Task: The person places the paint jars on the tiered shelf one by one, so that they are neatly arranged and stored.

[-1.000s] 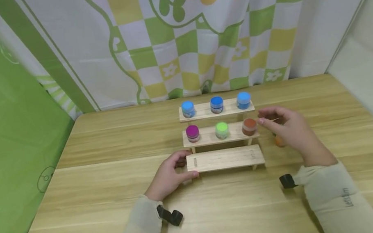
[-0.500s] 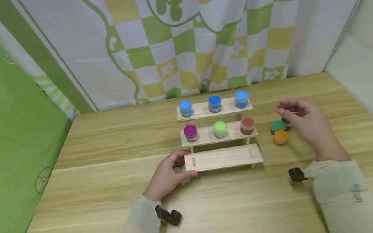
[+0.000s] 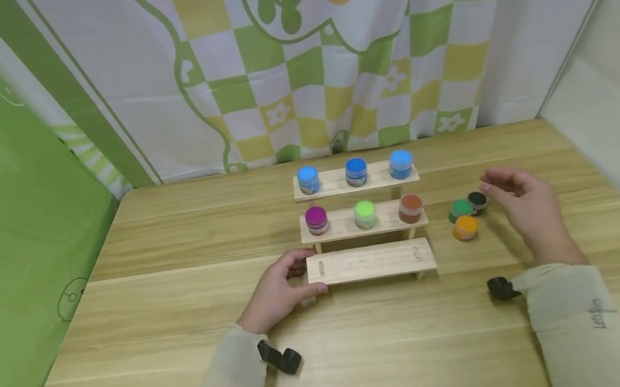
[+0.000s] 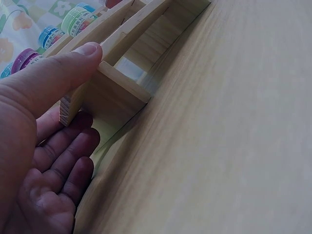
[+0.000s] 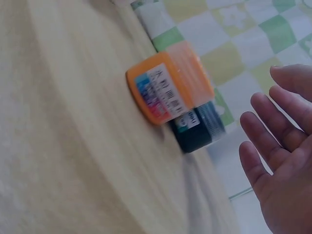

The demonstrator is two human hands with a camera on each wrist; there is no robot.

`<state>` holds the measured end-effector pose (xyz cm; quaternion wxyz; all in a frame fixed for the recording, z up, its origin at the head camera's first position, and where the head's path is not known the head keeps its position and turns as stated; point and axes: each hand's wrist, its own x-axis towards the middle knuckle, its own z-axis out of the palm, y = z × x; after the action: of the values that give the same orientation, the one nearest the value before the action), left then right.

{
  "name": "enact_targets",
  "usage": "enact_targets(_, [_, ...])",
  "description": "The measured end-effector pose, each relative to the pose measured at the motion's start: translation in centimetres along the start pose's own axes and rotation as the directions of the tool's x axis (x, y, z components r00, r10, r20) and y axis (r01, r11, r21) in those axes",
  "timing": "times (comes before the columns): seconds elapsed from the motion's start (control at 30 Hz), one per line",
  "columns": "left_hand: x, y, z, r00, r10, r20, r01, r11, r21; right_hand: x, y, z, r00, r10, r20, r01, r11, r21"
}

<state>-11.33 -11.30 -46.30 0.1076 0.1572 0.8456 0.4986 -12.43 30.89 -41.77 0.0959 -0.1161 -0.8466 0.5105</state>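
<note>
My left hand grips the left end of the lowest step of a three-tier wooden display stand. In the left wrist view its thumb lies along the plank's edge, with the fingers on the other side. Beside the stand, a group of small paint jars sits on the table: green, black and orange. My right hand hovers just right of the black jar, fingers loosely bent around nothing. The right wrist view shows its bare palm beside the orange jar and a dark jar.
Blue jars line the top step. On the middle step stand a purple jar, a light green jar and a brown-red jar. A patterned curtain hangs behind the wooden table.
My right hand has let go of the brown-red jar at the middle step's right end and moved right, past the loose jars, uncovering them. My left hand keeps its grip.
</note>
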Motion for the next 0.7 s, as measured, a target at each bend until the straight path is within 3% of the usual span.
enact_targets(0.7, [0.1, 0.2, 0.0, 1.000, -0.006, -0.004, 0.006, 1.000, -0.015, 0.5, 2.1, 0.5, 0.998, 0.027, 0.055, -0.026, 0.999, -0.032])
